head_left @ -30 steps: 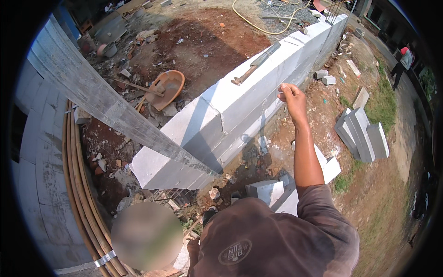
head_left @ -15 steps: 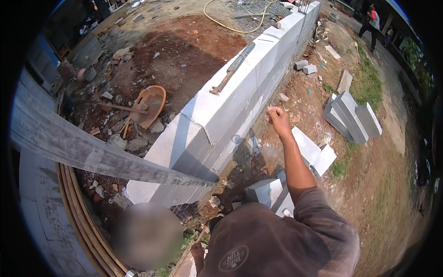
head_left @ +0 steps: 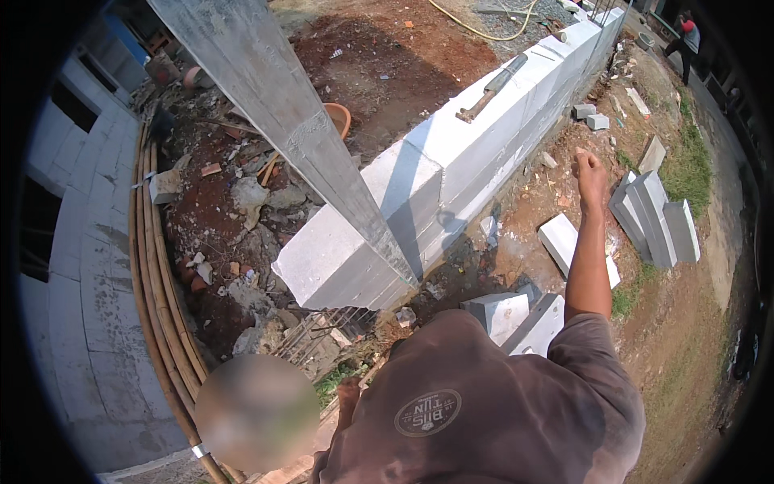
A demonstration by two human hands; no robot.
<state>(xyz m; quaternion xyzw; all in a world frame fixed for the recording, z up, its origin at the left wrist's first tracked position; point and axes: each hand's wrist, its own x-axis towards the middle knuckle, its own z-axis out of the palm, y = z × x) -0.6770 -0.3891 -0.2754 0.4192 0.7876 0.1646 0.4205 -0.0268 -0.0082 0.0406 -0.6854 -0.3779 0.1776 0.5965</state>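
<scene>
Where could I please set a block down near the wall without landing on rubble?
The white block wall has a bare top between the hammer-like tool and the leaning plank. Red soil beyond lies open. Left of the wall, rubble crowds everything.

A blurred patch (head_left: 256, 413) covers the ground near the lower left. The left hand is hidden behind the brown-shirted torso (head_left: 484, 403). The raised right hand (head_left: 589, 171) is closed, its contents too small to tell. The grey plank (head_left: 290, 129) is cut off by the upper edge.
</scene>
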